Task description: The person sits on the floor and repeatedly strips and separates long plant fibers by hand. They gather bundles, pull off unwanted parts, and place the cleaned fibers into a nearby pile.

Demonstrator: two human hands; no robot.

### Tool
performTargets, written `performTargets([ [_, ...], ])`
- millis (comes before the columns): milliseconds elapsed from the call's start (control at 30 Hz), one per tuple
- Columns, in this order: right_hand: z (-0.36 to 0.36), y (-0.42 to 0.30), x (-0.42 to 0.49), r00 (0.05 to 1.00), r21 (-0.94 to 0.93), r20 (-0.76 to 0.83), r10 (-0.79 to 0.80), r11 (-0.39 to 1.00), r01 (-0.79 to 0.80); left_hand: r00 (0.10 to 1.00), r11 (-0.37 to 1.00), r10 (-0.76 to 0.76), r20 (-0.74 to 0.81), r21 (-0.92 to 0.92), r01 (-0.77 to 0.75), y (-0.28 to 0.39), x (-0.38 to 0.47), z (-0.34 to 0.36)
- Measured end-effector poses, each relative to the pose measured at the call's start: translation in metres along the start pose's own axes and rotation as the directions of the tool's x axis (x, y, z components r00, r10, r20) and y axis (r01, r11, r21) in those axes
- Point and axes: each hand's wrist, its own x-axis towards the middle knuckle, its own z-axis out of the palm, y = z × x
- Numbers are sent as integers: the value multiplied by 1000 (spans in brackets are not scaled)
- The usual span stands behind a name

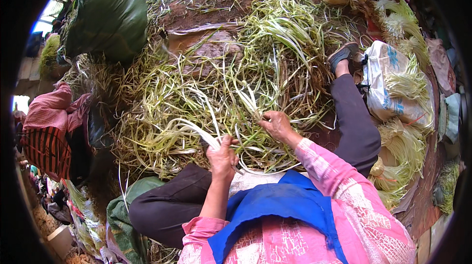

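Note:
My left hand [221, 157] is closed around a small bunch of long white stalks [201, 130] that look like blanched chives. Their pale yellow leaf ends droop to the left over the pile. To its right, slightly higher in the picture, my right hand [279, 125] pinches a few short white stalks [250, 101] between thumb and fingers. Both hands are above a broad heap of loose green and yellow leaves [147, 116] in front of my lap. Beyond the right hand, a thicker mound of uncleaned stalks [284, 31] lies with brownish ends towards me.
A blue apron [280, 197] covers my lap. Tied pale bundles [402, 146] and a white woven sack [383, 75] line the right side. At upper left bulges a dark green sack [110, 20]; below it sits another person in a pink checked sleeve [48, 103].

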Motion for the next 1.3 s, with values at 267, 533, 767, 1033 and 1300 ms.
performTargets([
  [267, -15, -73, -45, 973, 574, 150, -173, 817, 57, 994, 989, -78, 75, 130, 68, -4, -5, 7],
  [533, -21, -82, -54, 977, 447, 139, -162, 890, 84, 992, 998, -55, 112, 33, 52, 3, -15, 6],
  [767, -24, -86, -38, 979, 511, 17, -203, 843, 166, 933, 896, 339, 118, 262, -359, -25, -4, -1],
  [1033, -127, -51, -6, 963, 714, -134, 232, 697, -69, 948, 528, 250, 198, 793, -305, -39, 15, -35],
  [1300, -57, -81, -19, 988, 525, -44, -146, 838, 148, 946, 898, 160, 281, 356, -258, -2, -11, 22],
])
